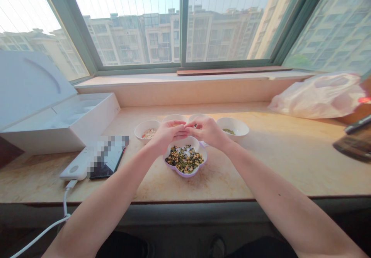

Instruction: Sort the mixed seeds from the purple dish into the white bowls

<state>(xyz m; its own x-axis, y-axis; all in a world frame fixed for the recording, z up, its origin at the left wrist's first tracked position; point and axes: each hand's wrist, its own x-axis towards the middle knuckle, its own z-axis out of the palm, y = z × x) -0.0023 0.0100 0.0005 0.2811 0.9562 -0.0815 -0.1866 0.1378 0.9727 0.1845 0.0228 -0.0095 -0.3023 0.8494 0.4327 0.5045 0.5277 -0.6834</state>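
My left hand point(169, 134) and my right hand point(204, 129) meet at the fingertips above the back rim of a purple-edged, flower-shaped bowl point(185, 174). Mixed beans point(185, 158), green, black and yellowish, spread over its bottom, with a pale patch showing in the middle. The left fingers are curled and pressed together, pointing right. On the right hand, thumb and fingers pinch close against the left fingertips. Whatever lies between them is too small or hidden to make out. Behind the hands stand two white bowls, a left one point(174, 117) and a right one point(198, 116), both partly covered.
A white bowl with pale bits point(141, 129) stands left, another with green beans point(239, 128) right. Farther left are a phone point(107, 165), a white power bank with cable point(75, 168) and an open white box point(89, 119). A plastic bag point(319, 95) and dark glassy object point(355, 144) lie right.
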